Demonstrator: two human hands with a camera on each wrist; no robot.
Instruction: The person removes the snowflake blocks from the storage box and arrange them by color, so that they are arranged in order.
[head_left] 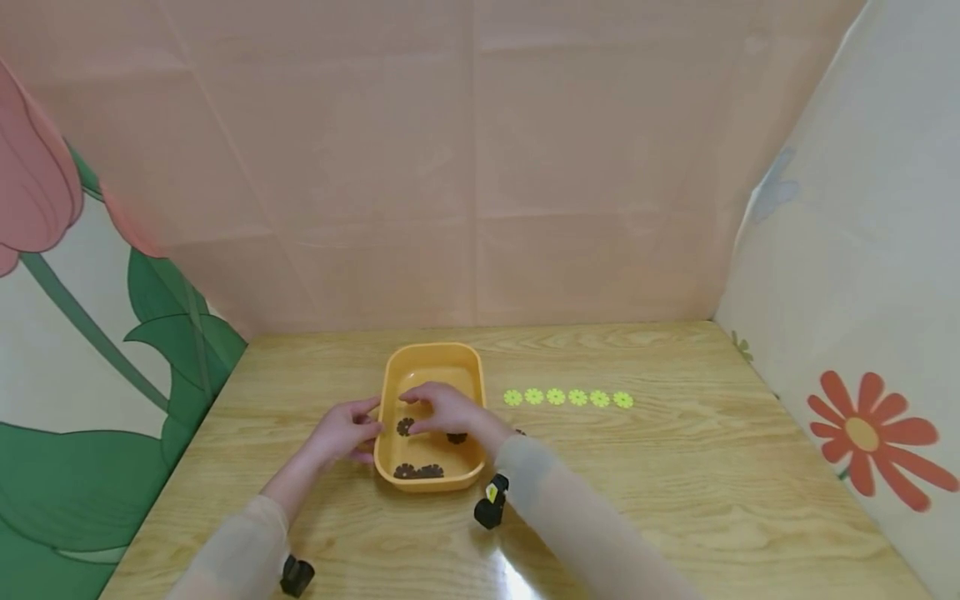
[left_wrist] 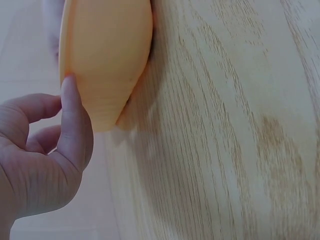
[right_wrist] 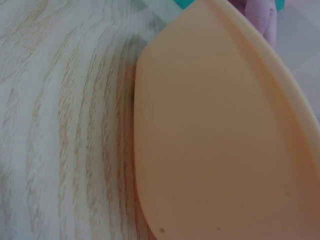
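Note:
A yellow-orange plastic tub (head_left: pixel 431 357) stands on the wooden table, left of centre. In it lie several small dark brown flower-shaped pieces (head_left: pixel 405 472). My left hand (head_left: pixel 347 431) touches the tub's left side from outside; in the left wrist view, fingers (left_wrist: pixel 72 115) rest at the rim and outer wall. Inside the tub reaches my right hand (head_left: pixel 444 408), thumb and forefinger apart, near a brown flower piece (head_left: pixel 405 427). I see nothing between those fingertips. The right wrist view shows mostly the tub's outer wall (right_wrist: pixel 210 130), with part of a hand beyond the rim.
Right of the tub runs a row of several yellow-green flower-shaped pieces (head_left: pixel 556 397). A small dark piece (head_left: pixel 520 432) shows partly behind the right forearm. A pink sheet (head_left: pixel 472 167) hangs behind the table (head_left: pixel 675 467), with flower-printed sheets at both sides.

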